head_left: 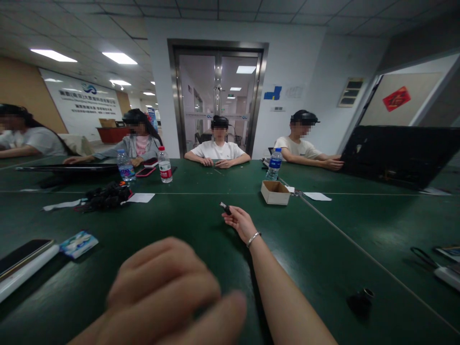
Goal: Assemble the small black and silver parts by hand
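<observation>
My right hand [240, 223] reaches forward over the green table, wearing a silver bracelet at the wrist. Between its thumb and fingers is a small dark stick with a silvery end [224, 207], pointing up and left. My left hand [168, 287] is large and blurred, close to the camera at lower middle. Its fingers are curled in and the thumb points right; the inside of the grip is hidden. On the table right of my right forearm lies a small black piece with a round metal-rimmed opening [362, 299].
Ahead stand a small open cardboard box [275, 196] and water bottles [274, 164]. Black straps [104, 196], a blue packet [79, 243] and a phone [27, 256] lie left. Several people with headsets sit around the table [201, 215]. A black panel [395, 155] stands at right.
</observation>
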A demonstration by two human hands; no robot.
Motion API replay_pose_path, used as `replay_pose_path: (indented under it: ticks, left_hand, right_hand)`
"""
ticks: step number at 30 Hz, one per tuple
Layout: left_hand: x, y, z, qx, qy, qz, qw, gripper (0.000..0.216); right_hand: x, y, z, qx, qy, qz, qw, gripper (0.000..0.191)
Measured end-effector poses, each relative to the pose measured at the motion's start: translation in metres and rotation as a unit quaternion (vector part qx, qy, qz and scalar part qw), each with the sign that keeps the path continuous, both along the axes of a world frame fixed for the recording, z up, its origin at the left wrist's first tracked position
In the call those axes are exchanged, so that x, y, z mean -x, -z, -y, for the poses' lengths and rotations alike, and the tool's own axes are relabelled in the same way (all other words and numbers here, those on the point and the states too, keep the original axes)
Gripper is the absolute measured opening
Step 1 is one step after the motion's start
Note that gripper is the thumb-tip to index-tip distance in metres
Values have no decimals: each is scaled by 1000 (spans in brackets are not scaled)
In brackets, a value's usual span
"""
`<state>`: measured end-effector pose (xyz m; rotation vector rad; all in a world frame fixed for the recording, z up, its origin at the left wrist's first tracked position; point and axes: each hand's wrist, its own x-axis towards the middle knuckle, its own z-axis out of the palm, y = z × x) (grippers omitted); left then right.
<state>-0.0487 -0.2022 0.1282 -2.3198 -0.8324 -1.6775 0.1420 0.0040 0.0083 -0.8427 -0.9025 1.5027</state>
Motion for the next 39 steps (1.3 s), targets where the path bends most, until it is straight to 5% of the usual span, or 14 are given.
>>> replay_pose_path:
  ticks: [2, 4, 8, 11, 14, 18, 22, 39]
  left_hand:
    - [-15, -9, -42, 35, 7, -106, 994, 34]
    - [-28, -2, -90, 111, -57, -124, 984, 31]
    - [-34, 52, -171, 336, -167, 2, 927, 51]
    - [-34, 93, -202, 515, -124, 134, 838, 57]
    - [-36, 118, -209, 551, -61, 185, 812, 50]
    - [-38, 130, -205, 476, -35, 153, 865, 39]
    - [-37, 131, -203, 447, 15, 145, 882, 29]
    - [-27, 119, -207, 464, 115, 241, 845, 33]
  right_hand:
    - [1, 0, 0, -11, -2, -3, 1000, 24]
    - [2, -1, 0, -19, -4, -3, 1000, 26]
    - [3, -2, 0, -18, -11, 25, 999, 30]
    - [5, 0, -1, -26, -7, 47, 999, 30]
    - [8, 3, -3, -50, 6, 84, 995, 29]
    - [12, 6, -4, -79, 24, 144, 986, 29]
    - [16, 6, -3, -97, 43, 168, 980, 31]
    - [11, 4, -7, -62, -11, 179, 982, 33]
